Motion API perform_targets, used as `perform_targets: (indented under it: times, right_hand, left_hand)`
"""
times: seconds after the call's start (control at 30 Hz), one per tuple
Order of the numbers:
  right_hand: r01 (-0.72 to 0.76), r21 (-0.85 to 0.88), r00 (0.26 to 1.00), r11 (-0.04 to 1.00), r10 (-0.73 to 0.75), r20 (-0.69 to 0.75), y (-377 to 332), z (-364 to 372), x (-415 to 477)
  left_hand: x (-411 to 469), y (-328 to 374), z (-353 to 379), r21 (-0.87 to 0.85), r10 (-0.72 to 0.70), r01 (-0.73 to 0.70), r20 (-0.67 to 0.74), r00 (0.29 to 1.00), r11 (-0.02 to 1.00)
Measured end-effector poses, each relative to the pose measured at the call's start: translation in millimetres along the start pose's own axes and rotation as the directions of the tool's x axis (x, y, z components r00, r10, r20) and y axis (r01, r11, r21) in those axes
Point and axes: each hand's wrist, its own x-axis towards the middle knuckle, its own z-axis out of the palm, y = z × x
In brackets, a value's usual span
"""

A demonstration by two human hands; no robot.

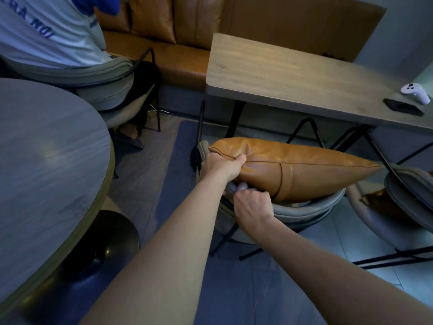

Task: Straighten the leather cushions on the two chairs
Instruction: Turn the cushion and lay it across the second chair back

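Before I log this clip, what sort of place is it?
Most likely a cafe or lounge seating area: a tan leather bench along the wall, a rectangular wooden table and a round one, and matching grey chairs, one with someone seated.

Tan leather cushion (304,170) on grey chair (304,211), beside rectangular wooden table (281,73).

Tan leather cushion (304,170) atop grey chair (304,207)
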Motion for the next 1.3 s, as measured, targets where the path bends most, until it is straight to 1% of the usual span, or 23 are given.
perform_targets:
  times: [0.2,0.4,0.57,0.77,1.07,1.3]
  right_hand:
    - [0.025,0.001,1.0,1.0,-0.025,-0.018,-7,-4,-1]
    - [-0.042,-0.011,0.999,0.999,0.042,0.01,-20,-8,-3]
    - [-0.057,0.006,0.998,0.998,0.057,0.023,-19,-7,-3]
    - [-0.028,0.032,1.0,0.999,0.028,0.01,-6,-6,-4]
    - [-0.012,0.106,0.999,0.994,0.007,0.052,2,-8,-2]
    - [0.009,0.089,0.998,0.996,-0.014,0.055,12,-4,-3]
  left_hand:
    - [8,-1,-5,0.029,0.022,-0.02,-0.05,0.999,0.999]
    - [5,-5,-12,0.017,0.042,-0.041,-0.063,0.997,0.999]
    - [-1,-7,-8,0.01,0.059,-0.059,-0.069,0.996,0.998]
    - [-4,-4,-2,-0.012,0.058,-0.059,-0.083,0.995,0.998]
    - [-6,-5,1,-0.06,0.036,-0.042,-0.096,0.995,0.997]
    - [-6,-3,10,-0.09,0.02,-0.028,-0.08,0.997,0.996]
